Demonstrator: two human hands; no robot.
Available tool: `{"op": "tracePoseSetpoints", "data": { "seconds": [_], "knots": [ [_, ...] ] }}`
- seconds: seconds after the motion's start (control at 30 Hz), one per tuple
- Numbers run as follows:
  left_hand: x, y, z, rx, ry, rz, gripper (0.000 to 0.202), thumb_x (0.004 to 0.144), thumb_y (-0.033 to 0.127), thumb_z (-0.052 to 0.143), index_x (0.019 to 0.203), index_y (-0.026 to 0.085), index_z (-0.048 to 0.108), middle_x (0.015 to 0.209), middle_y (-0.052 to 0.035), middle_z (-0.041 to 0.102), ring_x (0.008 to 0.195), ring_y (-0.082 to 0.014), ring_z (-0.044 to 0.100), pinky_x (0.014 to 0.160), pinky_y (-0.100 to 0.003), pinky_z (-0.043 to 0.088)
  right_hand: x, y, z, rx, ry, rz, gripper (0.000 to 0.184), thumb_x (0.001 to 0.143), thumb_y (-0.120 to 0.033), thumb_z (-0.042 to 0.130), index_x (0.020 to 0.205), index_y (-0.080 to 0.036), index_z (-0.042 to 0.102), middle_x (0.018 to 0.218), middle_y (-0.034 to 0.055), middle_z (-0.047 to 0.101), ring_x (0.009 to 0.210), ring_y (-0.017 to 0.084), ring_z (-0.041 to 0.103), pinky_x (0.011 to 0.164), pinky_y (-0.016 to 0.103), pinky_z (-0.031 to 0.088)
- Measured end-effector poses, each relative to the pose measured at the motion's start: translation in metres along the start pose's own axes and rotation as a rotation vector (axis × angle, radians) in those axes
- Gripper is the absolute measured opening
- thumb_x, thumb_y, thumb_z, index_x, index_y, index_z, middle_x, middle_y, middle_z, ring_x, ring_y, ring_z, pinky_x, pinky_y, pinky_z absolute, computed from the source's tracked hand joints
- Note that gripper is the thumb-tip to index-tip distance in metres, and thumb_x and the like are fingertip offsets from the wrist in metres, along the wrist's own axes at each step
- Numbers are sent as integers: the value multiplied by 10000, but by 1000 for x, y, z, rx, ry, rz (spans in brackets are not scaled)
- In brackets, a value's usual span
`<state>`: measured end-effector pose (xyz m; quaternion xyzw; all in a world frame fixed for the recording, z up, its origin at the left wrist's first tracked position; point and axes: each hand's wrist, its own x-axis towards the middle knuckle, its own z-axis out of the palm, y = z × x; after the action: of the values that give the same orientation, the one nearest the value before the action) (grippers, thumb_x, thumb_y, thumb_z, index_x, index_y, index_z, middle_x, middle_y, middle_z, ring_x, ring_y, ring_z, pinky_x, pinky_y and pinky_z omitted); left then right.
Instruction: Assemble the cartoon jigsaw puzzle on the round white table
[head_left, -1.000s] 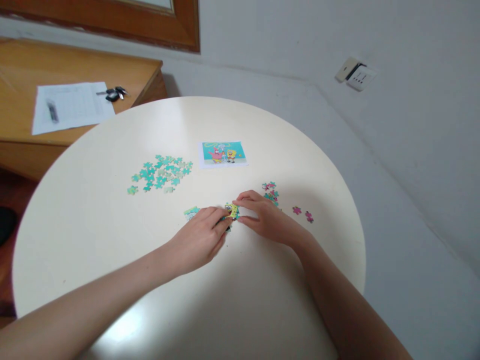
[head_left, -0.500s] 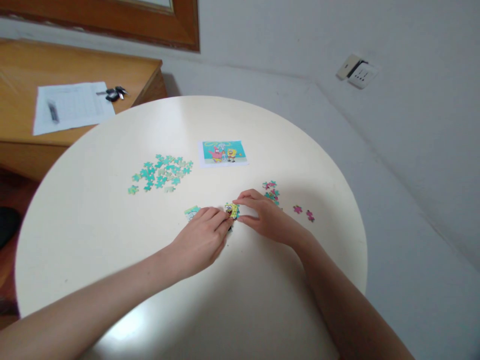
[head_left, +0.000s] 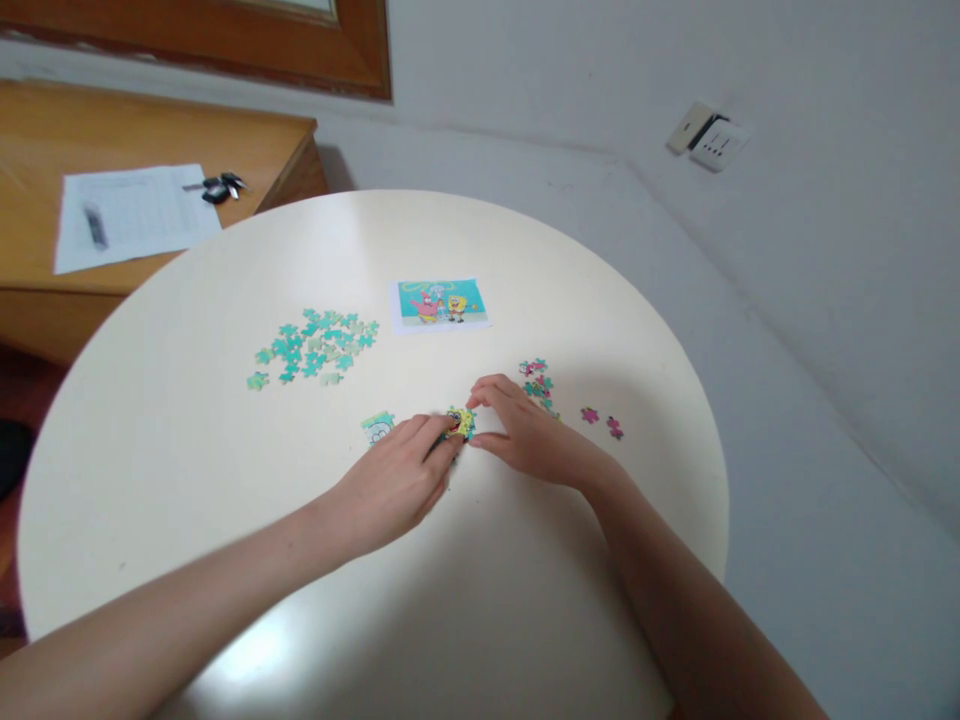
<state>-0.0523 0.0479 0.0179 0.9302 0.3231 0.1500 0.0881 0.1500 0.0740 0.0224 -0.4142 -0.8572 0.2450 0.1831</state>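
On the near side of the picture card (head_left: pixel 442 303), the yellow puzzle section (head_left: pixel 462 420) lies beneath the fingertips of the left hand (head_left: pixel 401 475), while the right hand (head_left: pixel 521 422) sets parted thumb and forefinger at its edge; I cannot tell whether either pinches it. Uneven pressure could buckle its joints.

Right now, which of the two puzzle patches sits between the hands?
The yellow-faced patch, by the fingertips of the left hand and right hand. The pale-faced patch lies outside them, past the left hand's knuckles.
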Motion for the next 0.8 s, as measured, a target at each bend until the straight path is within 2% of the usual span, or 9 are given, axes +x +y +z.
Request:
{"op": "tracePoseSetpoints", "data": {
  "seconds": [0.23,0.57,0.67,0.8],
  "knots": [
    [0,0,0,65,-4,20,283,867,163,417,1094,120,580,1082,-127,595,1009,-237,534,847,-392,482,-1,-1,0,16,14,-2,257,762,-110,557,975,-186,436,1059,108,481,1059,229,454,927,440,399],
    [1,2,-2,140,-35,-9,314,832,146,443,1106,123,596,1098,-124,605,1026,-256,527,876,-421,441,2,3,2,15,36,-9,202,773,-122,551,953,-186,486,1043,98,501,1048,214,471,919,417,413],
    [1,1,-2,114,-32,-23,324,816,136,452,1109,122,591,1147,-133,580,1099,-268,497,934,-440,414,3,4,4,9,44,0,198,771,-117,548,953,-174,495,1029,101,518,1017,207,490,886,395,436],
    [0,-1,-3,60,-34,-3,346,837,151,423,1156,139,556,1259,-125,524,1211,-256,432,1060,-478,288,5,7,7,39,131,62,195,793,-137,518,985,-172,500,991,90,550,882,171,543,771,338,485]
  ]
}}
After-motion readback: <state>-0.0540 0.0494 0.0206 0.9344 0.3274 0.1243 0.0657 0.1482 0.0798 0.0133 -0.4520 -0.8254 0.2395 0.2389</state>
